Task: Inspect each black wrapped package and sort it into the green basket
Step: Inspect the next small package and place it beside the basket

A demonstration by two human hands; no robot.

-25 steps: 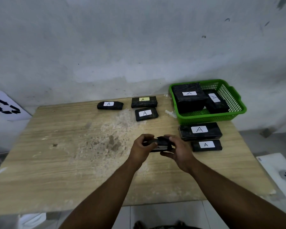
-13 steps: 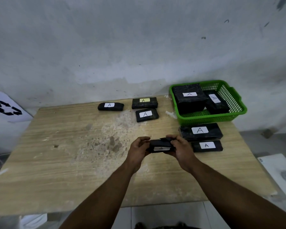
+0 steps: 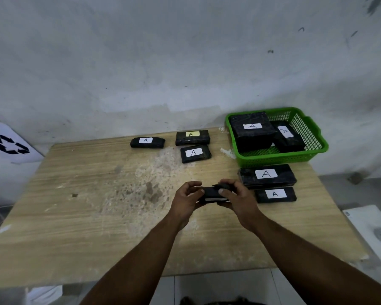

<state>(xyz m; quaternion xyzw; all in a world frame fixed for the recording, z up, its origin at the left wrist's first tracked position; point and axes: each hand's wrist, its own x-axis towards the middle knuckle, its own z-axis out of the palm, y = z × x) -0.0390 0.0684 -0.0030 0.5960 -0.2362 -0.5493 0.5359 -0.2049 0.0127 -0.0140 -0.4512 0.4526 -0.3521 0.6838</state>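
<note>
Head view shows the left hand (image 3: pixel 186 200) and right hand (image 3: pixel 237 200) both gripping one black wrapped package (image 3: pixel 211 193) above the worktop (image 3: pixel 97 216). Its long axis runs left to right, label edge facing the person, well short of the green basket (image 3: pixel 279 158).

— Where is there room on the table (image 3: pixel 79 216)?
— The left half and near edge lie bare.
— And toward the basket (image 3: pixel 279 158)?
— Two packages (image 3: pixel 267 177) lie along the right edge just before it; three more (image 3: pixel 193 153) sit by the far edge. Two fill most of the basket; its right side is open.
</note>
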